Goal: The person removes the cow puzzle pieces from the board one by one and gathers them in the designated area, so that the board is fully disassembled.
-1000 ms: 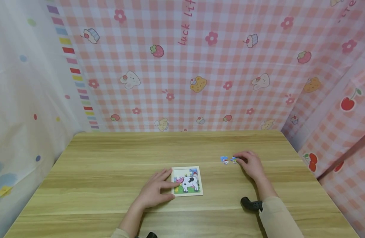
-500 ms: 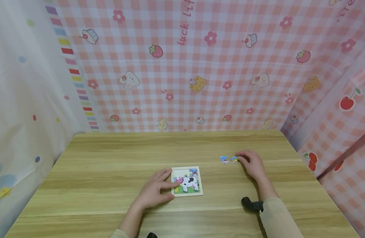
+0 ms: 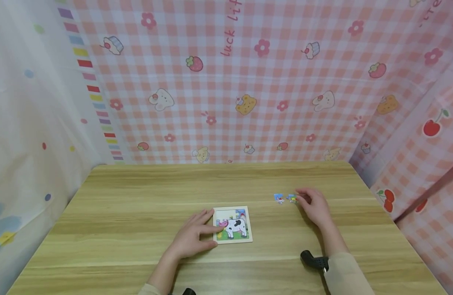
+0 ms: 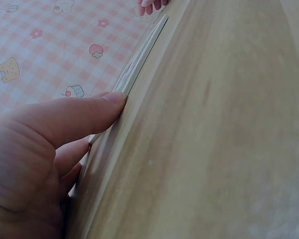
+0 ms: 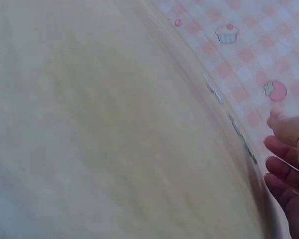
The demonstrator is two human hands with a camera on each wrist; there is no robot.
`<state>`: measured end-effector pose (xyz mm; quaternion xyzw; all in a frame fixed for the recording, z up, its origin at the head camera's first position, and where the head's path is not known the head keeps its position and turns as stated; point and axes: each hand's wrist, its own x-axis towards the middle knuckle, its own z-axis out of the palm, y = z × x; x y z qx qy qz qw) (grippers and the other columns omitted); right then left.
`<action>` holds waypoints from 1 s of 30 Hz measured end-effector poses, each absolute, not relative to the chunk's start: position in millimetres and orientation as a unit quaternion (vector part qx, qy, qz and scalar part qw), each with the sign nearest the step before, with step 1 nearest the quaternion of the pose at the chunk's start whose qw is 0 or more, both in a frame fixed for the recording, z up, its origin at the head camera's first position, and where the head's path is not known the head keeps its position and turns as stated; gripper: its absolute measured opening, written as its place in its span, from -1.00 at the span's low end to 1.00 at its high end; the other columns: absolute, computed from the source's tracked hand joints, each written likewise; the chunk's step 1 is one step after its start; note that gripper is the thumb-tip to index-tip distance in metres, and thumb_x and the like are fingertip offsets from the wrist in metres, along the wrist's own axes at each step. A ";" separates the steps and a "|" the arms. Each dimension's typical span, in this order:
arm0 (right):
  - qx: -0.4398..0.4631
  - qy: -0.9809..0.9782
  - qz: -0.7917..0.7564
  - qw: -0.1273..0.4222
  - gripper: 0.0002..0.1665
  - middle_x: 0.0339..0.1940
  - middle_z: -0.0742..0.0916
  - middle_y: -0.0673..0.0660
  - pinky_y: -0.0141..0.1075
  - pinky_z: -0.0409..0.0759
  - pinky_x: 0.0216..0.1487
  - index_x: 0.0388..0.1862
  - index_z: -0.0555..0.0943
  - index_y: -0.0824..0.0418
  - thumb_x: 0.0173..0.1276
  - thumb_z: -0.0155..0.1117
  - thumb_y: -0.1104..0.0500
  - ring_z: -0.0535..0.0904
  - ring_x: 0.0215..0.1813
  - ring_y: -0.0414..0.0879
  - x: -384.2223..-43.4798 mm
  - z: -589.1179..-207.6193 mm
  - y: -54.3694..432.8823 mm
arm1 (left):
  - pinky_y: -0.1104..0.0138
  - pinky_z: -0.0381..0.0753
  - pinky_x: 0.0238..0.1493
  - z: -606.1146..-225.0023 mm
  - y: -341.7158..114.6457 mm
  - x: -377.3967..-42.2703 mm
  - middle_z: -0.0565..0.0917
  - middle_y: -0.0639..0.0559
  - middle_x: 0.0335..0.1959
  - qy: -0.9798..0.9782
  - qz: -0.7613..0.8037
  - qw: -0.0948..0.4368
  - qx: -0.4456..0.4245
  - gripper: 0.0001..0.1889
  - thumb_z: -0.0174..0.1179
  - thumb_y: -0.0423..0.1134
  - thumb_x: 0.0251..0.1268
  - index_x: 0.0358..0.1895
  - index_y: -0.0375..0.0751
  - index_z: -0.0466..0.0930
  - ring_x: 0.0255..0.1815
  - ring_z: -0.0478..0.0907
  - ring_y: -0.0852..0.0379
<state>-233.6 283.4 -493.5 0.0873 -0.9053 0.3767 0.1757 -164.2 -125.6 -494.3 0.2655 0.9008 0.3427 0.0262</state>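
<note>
A small framed jigsaw puzzle (image 3: 235, 229) with a cow picture lies on the table, a pale bare patch showing in its upper left. My left hand (image 3: 192, 234) rests at its left side: the index finger lies over the picture, and the thumb touches the near left corner. In the left wrist view, the thumb (image 4: 84, 115) is against the frame's edge. Two loose puzzle pieces lie to the right, a blue and pink piece (image 3: 278, 198) and a blue and green piece (image 3: 292, 198). My right hand (image 3: 315, 206) is just right of the second, holding nothing in the right wrist view.
The wood-grain table (image 3: 137, 196) ends at a pink checked curtain (image 3: 226, 123) behind. Curtains also hang on both sides. A black wrist mount (image 3: 313, 261) sticks out from the right forearm, low over the table.
My right hand has drawn slightly to the right off the blue and green piece, which now shows more fully. My left hand and the framed puzzle have stayed put.
</note>
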 end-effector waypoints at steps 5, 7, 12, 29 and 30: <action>0.120 -0.898 0.382 0.184 -0.73 -0.18 0.69 0.28 -0.15 0.63 -0.13 -0.01 0.66 0.39 0.32 0.34 0.36 0.60 -0.17 0.10 -230.8 -487.0 268.0 | -0.20 -0.09 0.47 -495.2 -125.8 -164.6 0.24 -0.14 0.51 0.900 0.344 0.027 0.265 -0.55 0.42 -0.10 0.13 0.15 0.09 0.69 0.55 0.03 -0.22; 0.133 -0.895 0.386 0.179 -0.73 -0.18 0.69 0.25 -0.15 0.64 -0.12 -0.01 0.66 0.38 0.31 0.35 0.36 0.59 -0.15 0.08 -229.5 -485.2 260.3 | -0.20 -0.09 0.47 -495.5 -125.8 -164.9 0.24 -0.14 0.51 0.900 0.345 0.027 0.265 -0.55 0.42 -0.10 0.13 0.15 0.09 0.69 0.55 0.03 -0.22; 0.171 -0.891 0.394 0.147 -0.75 -0.20 0.68 0.17 -0.23 0.63 -0.14 -0.02 0.67 0.36 0.33 0.35 0.34 0.57 -0.15 0.01 -225.9 -482.1 239.0 | -0.20 -0.10 0.47 -495.5 -125.6 -165.2 0.24 -0.15 0.51 0.899 0.346 0.026 0.267 -0.55 0.42 -0.10 0.13 0.15 0.08 0.69 0.55 0.03 -0.22; 0.288 -0.891 0.349 0.040 -0.62 0.05 0.69 0.09 0.07 0.41 0.26 0.03 0.69 0.14 0.23 0.49 0.11 0.50 0.18 0.10 -221.4 -484.7 181.6 | -0.21 -0.10 0.47 -492.6 -124.9 -164.2 0.23 -0.15 0.52 0.903 0.339 0.031 0.263 -0.55 0.41 -0.09 0.14 0.16 0.09 0.68 0.55 0.02 -0.23; 0.293 -0.891 0.346 0.033 -0.60 0.05 0.69 0.08 0.08 0.40 0.26 0.03 0.69 0.13 0.22 0.49 0.09 0.49 0.18 0.10 -221.5 -484.3 179.4 | -0.21 -0.10 0.47 -492.6 -124.8 -164.2 0.23 -0.14 0.52 0.903 0.338 0.031 0.263 -0.55 0.41 -0.09 0.14 0.16 0.10 0.68 0.54 0.02 -0.23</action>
